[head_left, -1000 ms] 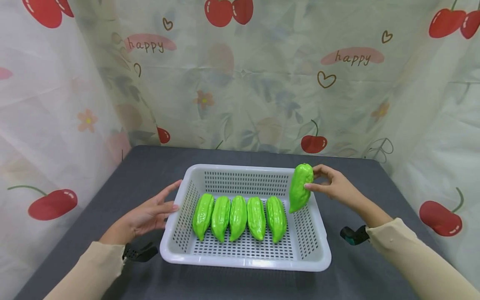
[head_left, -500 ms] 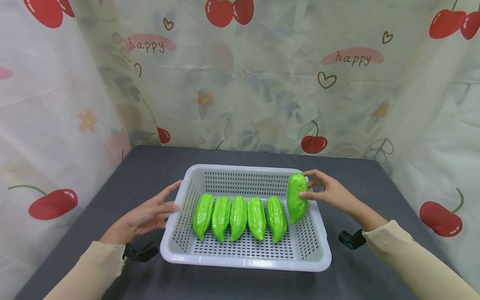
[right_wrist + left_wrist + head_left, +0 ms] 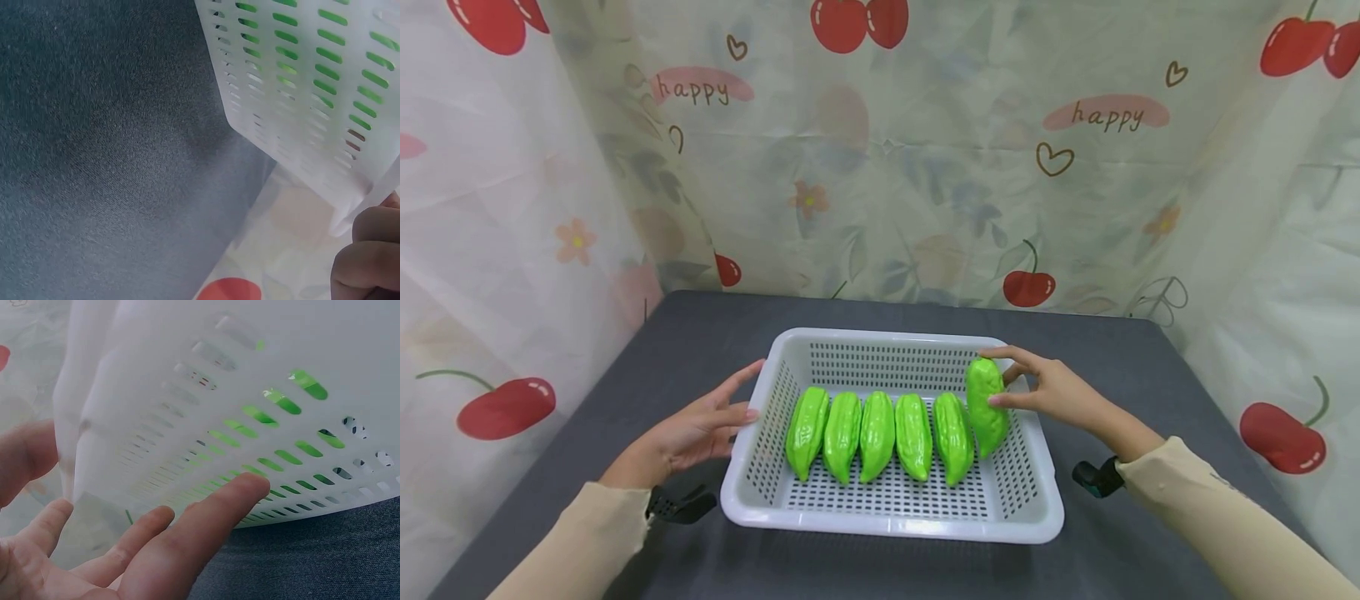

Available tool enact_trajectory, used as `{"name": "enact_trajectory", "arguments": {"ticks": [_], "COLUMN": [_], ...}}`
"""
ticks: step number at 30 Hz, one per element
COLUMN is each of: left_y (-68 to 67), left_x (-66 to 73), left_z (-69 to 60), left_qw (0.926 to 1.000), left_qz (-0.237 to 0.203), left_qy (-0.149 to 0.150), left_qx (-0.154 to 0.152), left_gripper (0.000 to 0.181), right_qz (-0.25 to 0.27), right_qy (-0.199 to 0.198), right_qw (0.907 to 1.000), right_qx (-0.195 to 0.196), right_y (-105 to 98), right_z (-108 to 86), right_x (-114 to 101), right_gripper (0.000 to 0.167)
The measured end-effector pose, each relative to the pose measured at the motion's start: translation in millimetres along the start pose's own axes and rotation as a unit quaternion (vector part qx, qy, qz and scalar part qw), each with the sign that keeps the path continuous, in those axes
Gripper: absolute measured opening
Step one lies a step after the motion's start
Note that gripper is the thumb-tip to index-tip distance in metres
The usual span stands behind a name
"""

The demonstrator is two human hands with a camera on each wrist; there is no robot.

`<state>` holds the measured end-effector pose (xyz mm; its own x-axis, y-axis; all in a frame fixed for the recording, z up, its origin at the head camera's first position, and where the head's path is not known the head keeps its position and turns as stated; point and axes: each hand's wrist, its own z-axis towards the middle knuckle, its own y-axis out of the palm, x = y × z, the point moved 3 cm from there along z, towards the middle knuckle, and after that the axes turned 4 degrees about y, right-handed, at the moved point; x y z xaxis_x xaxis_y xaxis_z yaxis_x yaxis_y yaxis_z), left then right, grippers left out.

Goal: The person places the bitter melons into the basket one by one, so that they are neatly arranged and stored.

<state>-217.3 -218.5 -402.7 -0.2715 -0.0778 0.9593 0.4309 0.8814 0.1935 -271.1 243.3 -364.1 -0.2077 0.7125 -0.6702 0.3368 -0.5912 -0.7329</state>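
Note:
A white perforated plastic basket [image 3: 895, 527] stands on the dark table. Inside, several glossy green bitter melons [image 3: 877, 433] lie side by side in a row, tapered ends towards me. Over the right end of that row, my right hand [image 3: 1060, 387] pinches another bitter melon [image 3: 985, 407] between thumb and fingers, its upper end tilted up. Whether it touches the basket floor I cannot tell. My left hand [image 3: 700, 429] has its fingers spread, the tips at the outside of the basket's left wall; the left wrist view shows a fingertip [image 3: 253, 484] against the slotted side.
The dark table [image 3: 722, 321] extends around the basket on every side. A printed curtain [image 3: 887, 167] hangs behind and along both sides. Dark wrist cameras [image 3: 681, 504] are strapped at both cuffs. The basket's right rim stands beneath my right hand.
My right hand has moved left and lower with the bitter melon, bringing it down beside the row's rightmost one. The left hand and the basket stay where they were.

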Motion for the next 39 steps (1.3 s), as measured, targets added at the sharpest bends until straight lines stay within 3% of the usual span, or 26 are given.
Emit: {"name": "enact_trajectory", "arguments": {"ticks": [13, 20, 27, 31, 39], "left_y": [0.8, 0.8, 1.6, 2.2, 1.6], "left_x": [1.1, 0.7, 1.9, 2.3, 2.6], "left_z": [0.3, -0.3, 0.9, 0.8, 0.6], "left_qw": [1.0, 0.9999, 0.9991, 0.9992, 0.9995], "left_qz": [-0.001, -0.003, -0.009, -0.007, -0.009], "left_qy": [0.0, 0.002, 0.014, 0.013, 0.01], "left_qx": [-0.008, -0.01, -0.038, -0.037, -0.03], "left_gripper": [0.086, 0.085, 0.084, 0.085, 0.085], "right_qz": [-0.143, -0.225, -0.233, -0.233, -0.252], "right_qy": [0.002, -0.009, -0.014, -0.017, 0.001], "right_qw": [0.9897, 0.9744, 0.9724, 0.9724, 0.9676], "right_qx": [-0.002, 0.002, 0.0, -0.001, -0.007], "right_y": [5, 7, 8, 10, 9], "right_z": [0.3, 1.6, 0.1, 0.1, 1.7], "right_x": [-12, -17, -17, -18, -18], "right_gripper": [0.069, 0.07, 0.065, 0.059, 0.066]}}
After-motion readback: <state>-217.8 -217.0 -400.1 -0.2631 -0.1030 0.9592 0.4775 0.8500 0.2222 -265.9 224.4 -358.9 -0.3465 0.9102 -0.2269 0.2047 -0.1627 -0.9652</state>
